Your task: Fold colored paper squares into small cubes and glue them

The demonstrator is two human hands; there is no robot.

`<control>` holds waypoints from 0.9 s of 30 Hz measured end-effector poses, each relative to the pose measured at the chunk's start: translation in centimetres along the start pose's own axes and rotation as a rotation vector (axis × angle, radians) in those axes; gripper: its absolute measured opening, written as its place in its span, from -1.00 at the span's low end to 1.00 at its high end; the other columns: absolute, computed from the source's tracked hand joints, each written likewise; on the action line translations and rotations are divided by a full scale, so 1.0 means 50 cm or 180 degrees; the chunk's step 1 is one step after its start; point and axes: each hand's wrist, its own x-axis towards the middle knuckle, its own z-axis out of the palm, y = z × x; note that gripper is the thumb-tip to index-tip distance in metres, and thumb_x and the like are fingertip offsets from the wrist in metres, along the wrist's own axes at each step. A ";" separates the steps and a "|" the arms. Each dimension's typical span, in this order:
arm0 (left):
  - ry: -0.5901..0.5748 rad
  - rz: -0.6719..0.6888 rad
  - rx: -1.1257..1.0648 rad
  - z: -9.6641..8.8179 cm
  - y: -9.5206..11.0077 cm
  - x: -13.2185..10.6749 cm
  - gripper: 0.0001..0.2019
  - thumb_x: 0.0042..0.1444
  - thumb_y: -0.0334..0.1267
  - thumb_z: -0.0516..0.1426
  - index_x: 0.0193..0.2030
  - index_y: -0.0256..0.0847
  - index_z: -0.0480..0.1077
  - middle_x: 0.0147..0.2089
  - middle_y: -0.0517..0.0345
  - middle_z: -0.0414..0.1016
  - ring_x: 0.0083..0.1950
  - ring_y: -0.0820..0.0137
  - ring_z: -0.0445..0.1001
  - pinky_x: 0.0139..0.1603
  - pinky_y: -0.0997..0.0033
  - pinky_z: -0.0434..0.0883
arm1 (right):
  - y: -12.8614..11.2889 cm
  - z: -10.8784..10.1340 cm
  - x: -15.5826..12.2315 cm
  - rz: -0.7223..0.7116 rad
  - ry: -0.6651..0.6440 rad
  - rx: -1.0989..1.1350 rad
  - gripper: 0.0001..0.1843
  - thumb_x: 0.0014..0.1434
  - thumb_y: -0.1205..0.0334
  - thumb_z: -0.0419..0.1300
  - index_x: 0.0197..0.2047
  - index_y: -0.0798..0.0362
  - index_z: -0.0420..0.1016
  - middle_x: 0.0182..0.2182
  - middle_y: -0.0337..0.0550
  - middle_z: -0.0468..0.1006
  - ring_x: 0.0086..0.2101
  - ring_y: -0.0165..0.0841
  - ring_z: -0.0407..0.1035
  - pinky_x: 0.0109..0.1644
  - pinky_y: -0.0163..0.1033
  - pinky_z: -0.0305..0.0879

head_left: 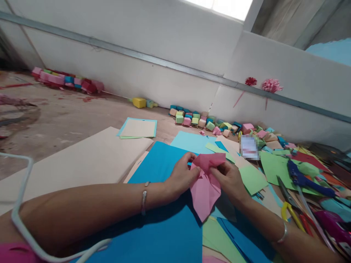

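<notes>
White bent tubing [20,215] crosses before the left forearm [95,204], its end over the near left of the blue sheet [164,233]; above the blue sheet's right side is a folded pink paper [204,193], left hand [182,175] and right hand [229,179] each with grip pinched on it; right of the blue sheet lie yellow-handled scissors [287,197] and a blue glue gun [307,180]; left, a peach sheet [82,164]; beyond, small coloured blocks [187,121].

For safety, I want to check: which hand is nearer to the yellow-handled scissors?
Right. The right hand holds the pink paper to the left of the scissors, not touching them; the left hand grips the paper's other side, farther away.
</notes>
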 end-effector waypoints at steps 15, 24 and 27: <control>-0.0507 0.0186 0.0631 -0.007 -0.006 0.009 -0.90 -0.04 -0.33 0.15 -0.33 -0.24 0.39 -0.20 0.08 0.47 -0.27 0.36 0.47 -0.37 0.48 0.35 | -0.008 0.001 0.003 -0.0282 -0.0337 -0.0463 -0.91 -0.02 0.26 0.20 -0.39 0.08 0.45 -0.50 -0.25 0.44 -0.48 -0.41 0.28 -0.44 -0.31 0.19; -0.0514 -0.0442 -0.0788 -0.004 0.013 -0.001 -0.78 0.07 -0.17 0.17 -0.19 -0.23 0.37 -0.16 0.05 0.46 -0.22 0.34 0.47 -0.24 0.35 0.43 | -0.007 -0.007 0.004 -0.0397 -0.0227 -0.0077 -0.91 0.04 0.26 0.24 -0.36 0.06 0.56 -0.37 -0.14 0.55 -0.39 -0.33 0.36 -0.36 -0.25 0.26; -0.0431 -0.0513 -0.0914 -0.004 0.010 0.000 -0.80 0.00 -0.29 0.22 -0.20 -0.26 0.42 -0.15 0.02 0.47 -0.19 0.36 0.45 -0.20 0.37 0.41 | -0.004 -0.007 0.006 -0.0475 -0.0151 0.0366 -0.94 0.03 0.31 0.25 -0.38 0.03 0.56 -0.33 -0.14 0.56 -0.32 -0.31 0.40 -0.29 -0.23 0.30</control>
